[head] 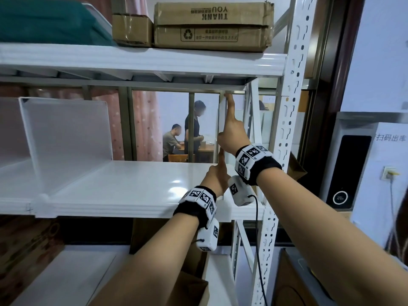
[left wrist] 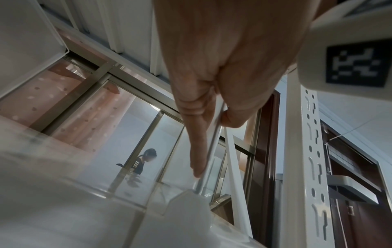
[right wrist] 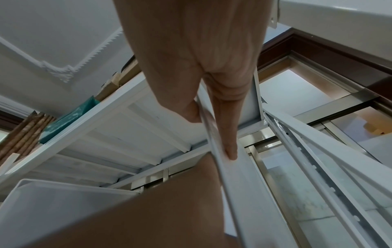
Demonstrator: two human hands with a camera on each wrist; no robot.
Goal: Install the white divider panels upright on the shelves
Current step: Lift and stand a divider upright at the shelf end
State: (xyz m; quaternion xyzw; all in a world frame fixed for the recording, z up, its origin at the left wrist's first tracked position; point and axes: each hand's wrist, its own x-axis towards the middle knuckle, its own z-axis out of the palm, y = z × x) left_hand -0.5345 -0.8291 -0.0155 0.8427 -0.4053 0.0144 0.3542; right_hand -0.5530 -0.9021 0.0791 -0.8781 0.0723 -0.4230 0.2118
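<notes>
A thin white divider panel [head: 221, 120] stands upright and edge-on near the right end of the middle shelf [head: 132, 186], reaching up to the underside of the upper shelf [head: 141, 60]. My right hand [head: 231, 127] pinches its upper front edge, index finger stretched up along it. My left hand [head: 217, 173] pinches the lower front edge just above the shelf. The left wrist view shows the panel [left wrist: 214, 134] between thumb and index of the left hand [left wrist: 214, 147]. In the right wrist view the right hand [right wrist: 212, 134] pinches the panel [right wrist: 239, 184] likewise. Another divider [head: 66, 138] stands upright further left.
The perforated white rack post [head: 287, 120] rises just right of the hands. Cardboard boxes [head: 212, 25] and a teal bundle [head: 44, 21] sit on the upper shelf. A white machine [head: 353, 168] stands to the right. Two people [head: 194, 129] are behind the glass.
</notes>
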